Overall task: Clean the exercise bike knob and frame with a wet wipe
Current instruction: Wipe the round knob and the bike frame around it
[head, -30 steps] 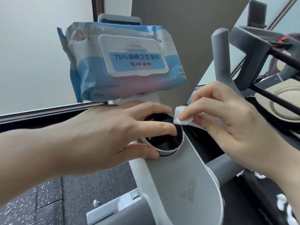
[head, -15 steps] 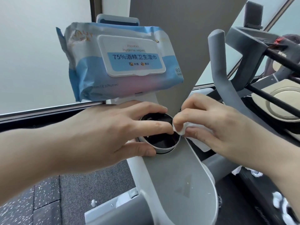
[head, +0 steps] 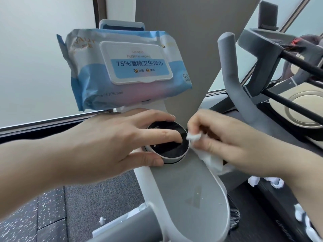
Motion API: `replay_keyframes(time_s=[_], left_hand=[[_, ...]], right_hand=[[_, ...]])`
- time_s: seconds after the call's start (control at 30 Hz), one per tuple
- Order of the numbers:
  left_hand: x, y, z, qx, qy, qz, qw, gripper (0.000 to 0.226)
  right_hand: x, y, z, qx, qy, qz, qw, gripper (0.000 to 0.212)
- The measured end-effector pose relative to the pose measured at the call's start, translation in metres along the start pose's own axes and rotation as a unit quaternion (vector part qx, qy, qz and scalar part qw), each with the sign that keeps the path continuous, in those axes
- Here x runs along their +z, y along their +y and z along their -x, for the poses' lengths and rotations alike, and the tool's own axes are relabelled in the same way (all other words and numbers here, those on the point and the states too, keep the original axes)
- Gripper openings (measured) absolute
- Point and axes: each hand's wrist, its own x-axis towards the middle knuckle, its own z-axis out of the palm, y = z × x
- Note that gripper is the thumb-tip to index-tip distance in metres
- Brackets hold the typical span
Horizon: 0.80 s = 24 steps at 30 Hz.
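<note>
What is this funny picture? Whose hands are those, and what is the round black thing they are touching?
The picture comes from a camera worn on a person's head, so you see their own two hands from above. The machine is an exercise bike. The round black thing is its knob, sitting on the grey frame. The left hand grips the knob, thumb on one side and fingers on top. The right hand holds a white wet wipe and presses it against the knob's side to clean it. The blue pack of wipes rests on the bike just above. The curved grey bar on the right is a handlebar.
</note>
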Motion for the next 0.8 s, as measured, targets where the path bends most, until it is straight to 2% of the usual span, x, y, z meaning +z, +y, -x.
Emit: replay_keyframes(time_s=[0.07, 0.1, 0.17, 0.23, 0.53, 0.6, 0.8], left_hand=[[0.001, -0.006, 0.003, -0.012, -0.02, -0.048, 0.999, 0.043], [-0.002, -0.003, 0.002, -0.028, -0.029, -0.05, 0.998, 0.042], [-0.002, -0.003, 0.002, -0.019, -0.031, -0.053, 0.998, 0.042], [0.0, -0.004, 0.002, -0.015, -0.03, -0.056, 0.998, 0.042], [0.002, -0.004, 0.002, 0.01, -0.008, -0.074, 0.997, 0.043], [0.003, -0.005, 0.001, 0.008, -0.01, -0.072, 0.997, 0.043], [0.004, -0.007, 0.001, 0.016, -0.004, -0.077, 0.997, 0.042]], right_hand=[[-0.003, 0.006, 0.005, 0.025, 0.083, -0.101, 0.991, 0.007], [-0.005, 0.008, 0.006, 0.028, 0.125, -0.105, 0.986, 0.006], [-0.007, 0.009, 0.005, 0.016, 0.168, -0.031, 0.985, 0.003], [-0.006, 0.006, 0.002, -0.011, 0.163, 0.059, 0.985, 0.003], [0.004, 0.001, -0.001, -0.076, 0.134, 0.182, 0.971, 0.014], [0.003, 0.0, 0.0, -0.084, 0.122, 0.194, 0.97, 0.018], [0.014, -0.007, 0.011, -0.073, 0.106, 0.165, 0.978, 0.01]])
